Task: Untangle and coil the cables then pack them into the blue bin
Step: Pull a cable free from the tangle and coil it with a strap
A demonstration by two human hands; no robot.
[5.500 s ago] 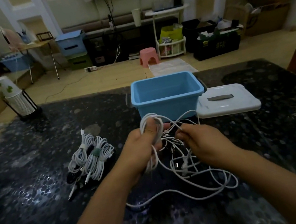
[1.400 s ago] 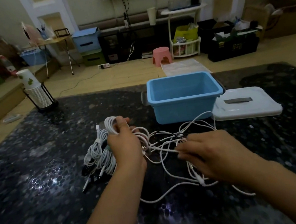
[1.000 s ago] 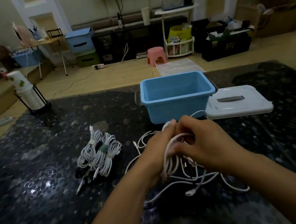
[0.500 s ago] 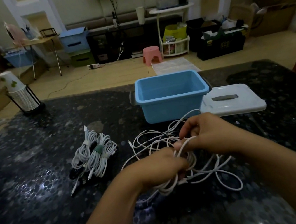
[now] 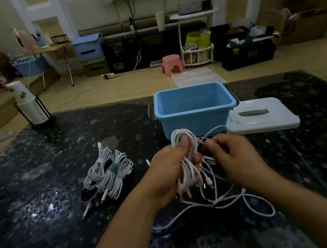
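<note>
Both hands on the white cable tangle, just in front of the blue bin.

Left hand [image 5: 171, 171] grips a bunch of looped white cables [image 5: 187, 158], thumb pressed over the top of the loops, fingers curled round them; loop tops rise above the fist, against the bin's [image 5: 195, 118] front wall. Right hand [image 5: 235, 156] sits just beside the left, fingertips pinching a strand at the bunch; slightly blurred. Loose ends and connectors hang below the left hand; slack trails onto the dark table [image 5: 43, 207] toward the right forearm. Bin upright, open, interior looks bare. White lid [image 5: 262, 117] flat on the table, touching or just beside the bin's right side. Coiled, tied cables [image 5: 110, 174] lie on the table left of the hands, well apart from the bin. Cup stack [image 5: 30, 106] at the far left table corner.
</note>
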